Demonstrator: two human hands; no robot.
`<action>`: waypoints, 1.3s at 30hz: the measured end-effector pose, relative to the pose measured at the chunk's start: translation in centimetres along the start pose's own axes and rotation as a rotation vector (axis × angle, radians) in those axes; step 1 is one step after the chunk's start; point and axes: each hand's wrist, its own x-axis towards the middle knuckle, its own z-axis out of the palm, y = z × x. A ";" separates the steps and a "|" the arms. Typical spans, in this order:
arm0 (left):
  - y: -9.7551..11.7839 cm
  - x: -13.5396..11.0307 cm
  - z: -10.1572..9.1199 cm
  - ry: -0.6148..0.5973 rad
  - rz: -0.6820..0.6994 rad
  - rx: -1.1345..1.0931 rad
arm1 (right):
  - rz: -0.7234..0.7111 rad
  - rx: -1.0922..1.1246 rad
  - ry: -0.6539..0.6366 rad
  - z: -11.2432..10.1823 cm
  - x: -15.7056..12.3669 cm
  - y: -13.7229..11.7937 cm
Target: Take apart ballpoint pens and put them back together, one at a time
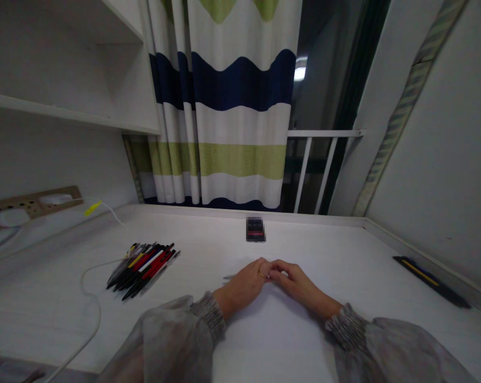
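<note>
My left hand [244,284] and my right hand [296,279] meet at the fingertips over the middle of the white desk [280,340]. Both have their fingers curled in and closed. A ring [262,274] shows on a left finger. The tip of a thin grey, pen-like object [228,277] sticks out behind my left hand; the rest is hidden, and I cannot tell whether it is held. What lies between the fingertips is too small to make out. To the left is a pile of pens [144,268] in black, red, white and yellow.
A small dark, blurred-out item [255,230] lies near the desk's back edge. Along the right wall rests a long black object [431,282] with a yellow stripe. A white cable [99,314] runs across the left side from near a socket strip [28,208]. A striped curtain [240,122] hangs behind.
</note>
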 end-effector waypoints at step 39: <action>-4.5 -1.4 -3.1 0.081 -0.390 -0.237 | 0.261 0.326 0.367 -2.3 0.9 2.8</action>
